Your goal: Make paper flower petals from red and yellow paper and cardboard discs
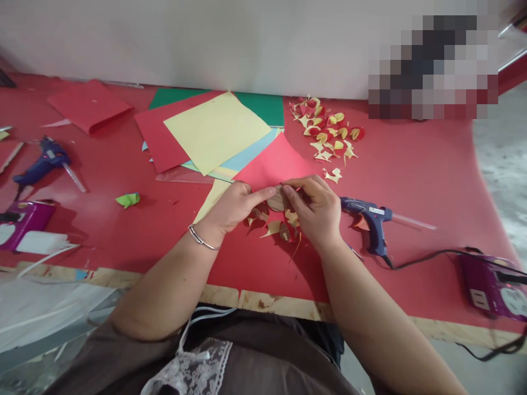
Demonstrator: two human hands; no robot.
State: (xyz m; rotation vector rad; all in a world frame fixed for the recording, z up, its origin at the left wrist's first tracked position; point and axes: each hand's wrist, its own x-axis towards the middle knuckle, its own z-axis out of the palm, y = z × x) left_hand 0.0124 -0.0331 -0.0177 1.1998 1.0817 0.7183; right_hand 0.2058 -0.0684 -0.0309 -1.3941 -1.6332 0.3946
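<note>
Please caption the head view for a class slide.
Left hand and right hand hold a brown piece over a red tabletop.

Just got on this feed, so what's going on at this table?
A person has a small, rounded brownish piece pinched between the fingers of the left hand and right hand, above a red-covered table. A bright red paper sheet lies just beyond the hands, and pale yellow paper scraps lie beneath them. Unheld, a dark blue glue gun lies beside the right hand.
</note>
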